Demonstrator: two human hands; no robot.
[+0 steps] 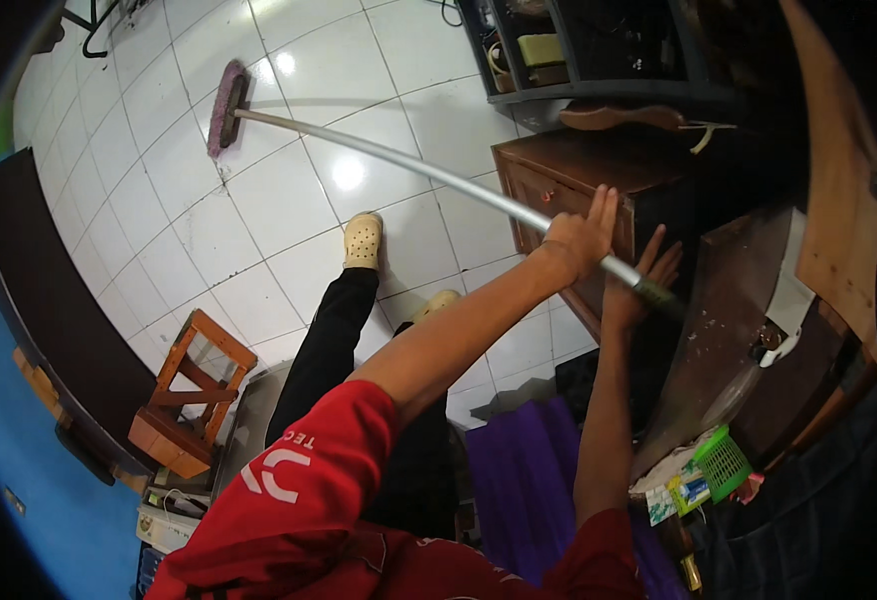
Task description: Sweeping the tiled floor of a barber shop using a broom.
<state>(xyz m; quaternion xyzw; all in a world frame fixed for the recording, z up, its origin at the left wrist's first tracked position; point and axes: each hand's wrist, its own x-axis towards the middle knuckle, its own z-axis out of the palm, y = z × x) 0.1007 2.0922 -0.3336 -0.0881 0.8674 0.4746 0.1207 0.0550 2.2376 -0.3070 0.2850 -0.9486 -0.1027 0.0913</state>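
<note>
A long-handled broom with a fuzzy purple head (226, 108) stretches across the view. Its head lies on the tiles at the upper left, and its silver handle (409, 162) slants down to a dark end at the right. My left hand (581, 238) is on the upper handle, two fingers pointing straight out past it; the thumb is hidden. Just beyond, my right hand (649, 272) has its fingers spread, and the handle crosses in front of its palm near the dark end. Whether that palm presses on the handle I cannot tell.
A brown wooden cabinet (599, 160) stands beside my hands, below a dark shelf unit (609, 92). Right of them is a worn wooden surface (719, 330) with a green plastic basket (724, 464). A wooden stool (194, 390) and purple cloth (524, 480) are near my legs.
</note>
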